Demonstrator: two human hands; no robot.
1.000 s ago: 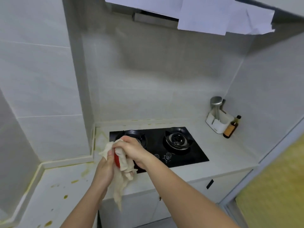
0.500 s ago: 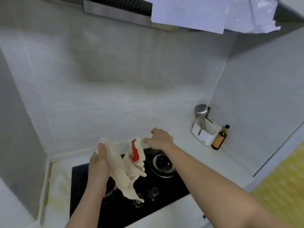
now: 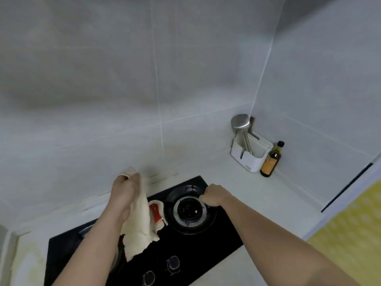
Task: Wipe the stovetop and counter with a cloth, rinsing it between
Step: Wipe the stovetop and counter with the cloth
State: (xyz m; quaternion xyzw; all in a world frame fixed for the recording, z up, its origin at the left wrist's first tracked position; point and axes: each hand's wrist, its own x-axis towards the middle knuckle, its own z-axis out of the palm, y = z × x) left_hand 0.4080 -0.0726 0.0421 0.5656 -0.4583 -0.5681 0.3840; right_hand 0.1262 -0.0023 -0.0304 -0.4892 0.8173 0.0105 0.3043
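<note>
- While held above the stove [image 3: 206, 252], a cloth [image 3: 140, 223] is gripped by the left hand [image 3: 125, 188].
- Over the stove's burner [image 3: 188, 210], the right hand [image 3: 214, 196] is clenched; whether anything is pinched cannot be told.

The right hand [image 3: 214, 196] let go of the cloth [image 3: 140, 223] and came down to the rim of the right burner [image 3: 188, 211], fingers curled there; whether it gripped anything could not be told. The cloth, earlier wrung between both hands and then stretched between them, now hung from the left hand [image 3: 125, 190] alone over the hob [image 3: 185, 244].
</note>
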